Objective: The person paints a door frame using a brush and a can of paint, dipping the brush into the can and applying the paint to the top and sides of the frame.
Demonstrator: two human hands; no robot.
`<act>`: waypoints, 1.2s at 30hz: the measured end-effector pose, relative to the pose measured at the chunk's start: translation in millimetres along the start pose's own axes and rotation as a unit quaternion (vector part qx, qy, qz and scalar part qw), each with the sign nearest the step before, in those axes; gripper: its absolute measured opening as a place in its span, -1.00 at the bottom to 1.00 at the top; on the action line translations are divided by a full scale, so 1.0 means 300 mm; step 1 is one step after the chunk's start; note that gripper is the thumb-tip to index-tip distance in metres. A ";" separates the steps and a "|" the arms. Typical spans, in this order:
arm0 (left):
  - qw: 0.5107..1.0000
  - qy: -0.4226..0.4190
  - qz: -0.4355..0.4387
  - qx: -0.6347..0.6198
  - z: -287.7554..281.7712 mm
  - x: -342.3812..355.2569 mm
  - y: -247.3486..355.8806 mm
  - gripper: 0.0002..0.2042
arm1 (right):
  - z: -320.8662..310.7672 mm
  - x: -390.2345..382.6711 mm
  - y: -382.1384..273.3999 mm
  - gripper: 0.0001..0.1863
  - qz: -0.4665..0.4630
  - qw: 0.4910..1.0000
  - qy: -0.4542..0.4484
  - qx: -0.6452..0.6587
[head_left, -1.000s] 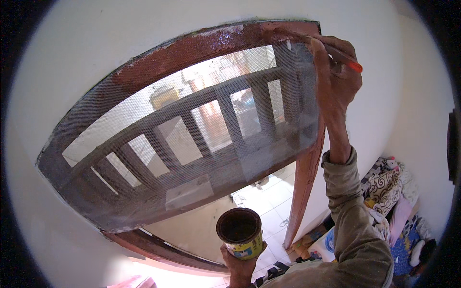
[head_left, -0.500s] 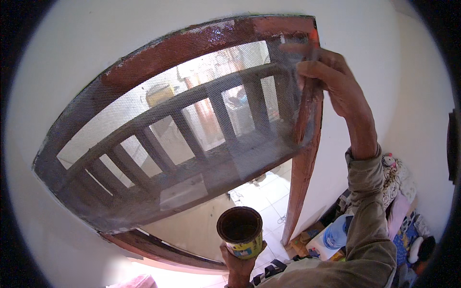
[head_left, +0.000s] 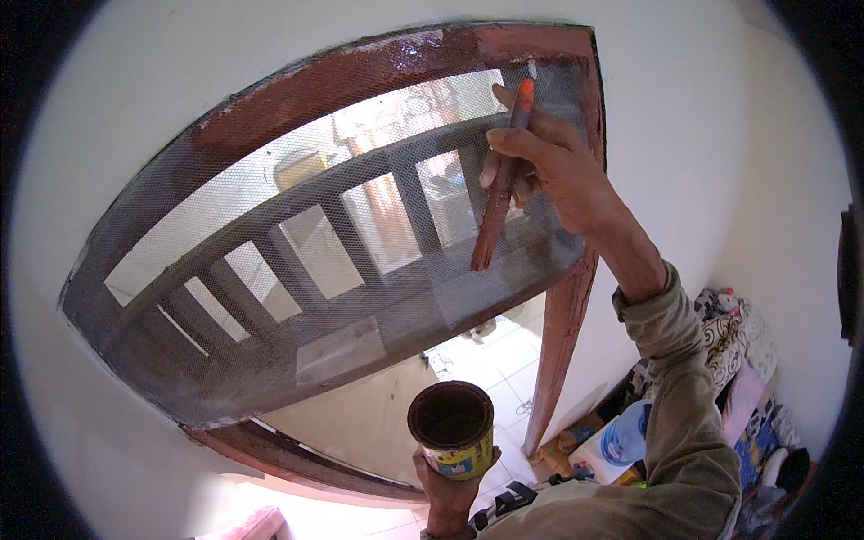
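My left hand (head_left: 450, 497) is wrapped round the base of an open paint can (head_left: 457, 459), with a dark, stained rim and dark paint inside. Raised at the upper right, my right hand (head_left: 562, 171) grips a paintbrush (head_left: 497, 216) between thumb and fingers. Its reddish-brown bristles point down and its orange handle end points up. Behind the brush is a slatted wooden transom panel covered with fine mesh (head_left: 378, 315). Whether the bristles touch the mesh I cannot tell. Reddish-brown paint coats much of the frame's top rail (head_left: 315, 94) and the right door post (head_left: 567, 351).
A pale wall (head_left: 657, 108) surrounds the frame. Under the panel are a beige door (head_left: 360, 423) and light floor tiles (head_left: 504, 360). At the lower right lie a large blue-tinted plastic bottle (head_left: 623, 436) and a heap of cloths (head_left: 747, 360).
My right hand and the brush have moved left, from the frame's right edge to in front of the mesh. The left hand and can have barely moved.
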State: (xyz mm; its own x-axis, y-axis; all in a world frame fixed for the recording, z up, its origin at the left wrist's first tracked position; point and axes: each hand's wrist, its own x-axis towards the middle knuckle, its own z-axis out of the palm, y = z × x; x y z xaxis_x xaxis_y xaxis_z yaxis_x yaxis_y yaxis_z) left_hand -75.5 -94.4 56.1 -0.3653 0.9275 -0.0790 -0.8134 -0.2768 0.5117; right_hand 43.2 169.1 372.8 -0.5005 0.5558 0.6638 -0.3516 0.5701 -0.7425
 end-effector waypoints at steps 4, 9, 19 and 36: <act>1.000 0.018 0.003 0.018 -0.029 0.015 -0.012 -0.44 | 0.006 -0.027 -0.040 -0.22 0.036 0.998 -0.050 -0.005; 0.997 0.036 -0.010 -0.062 -0.043 0.008 -0.022 -0.45 | 0.017 -0.025 -0.023 -0.64 -0.016 0.995 -0.035 -0.092; 0.998 -0.013 0.009 -0.054 0.020 -0.008 0.009 -0.47 | -0.110 0.145 -0.358 -0.75 -0.188 0.837 0.101 -0.504; 0.996 0.039 -0.055 -0.059 -0.021 0.028 -0.021 -0.20 | -0.084 0.322 -0.397 -0.73 -0.291 0.623 0.025 -0.726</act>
State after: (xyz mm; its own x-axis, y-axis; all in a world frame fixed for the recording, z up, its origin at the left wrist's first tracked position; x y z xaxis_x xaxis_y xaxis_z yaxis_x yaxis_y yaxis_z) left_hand -76.4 -86.4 46.9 -0.3011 0.9328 -0.1981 -0.8966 -0.2062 0.3919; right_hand 56.7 170.2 527.7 -0.5836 -0.0026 0.8121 0.6425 0.6101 0.4636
